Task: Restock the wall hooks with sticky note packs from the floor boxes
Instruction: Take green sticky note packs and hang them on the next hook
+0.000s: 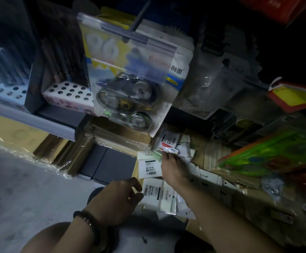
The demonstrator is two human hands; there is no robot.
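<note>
My right hand (173, 168) reaches into a floor box (203, 157) and pinches a small white pack with a red mark (168, 148) at its fingertips. Below it lie several white sticky note packs (149, 166) with barcode labels, and another stack (155, 195) sits nearer to me. My left hand (120, 199) hovers beside that nearer stack, its fingers loosely curled and holding nothing. A beaded bracelet (86, 219) circles the left wrist.
A large clear bag of tape rolls (128, 79) hangs from a wall hook (139, 17) right above the box. Perforated pen holders (70, 92) stand on the shelf at left. Green and red packs (269, 157) hang at right. Wrapped cartons (72, 152) sit on the grey floor (20, 189).
</note>
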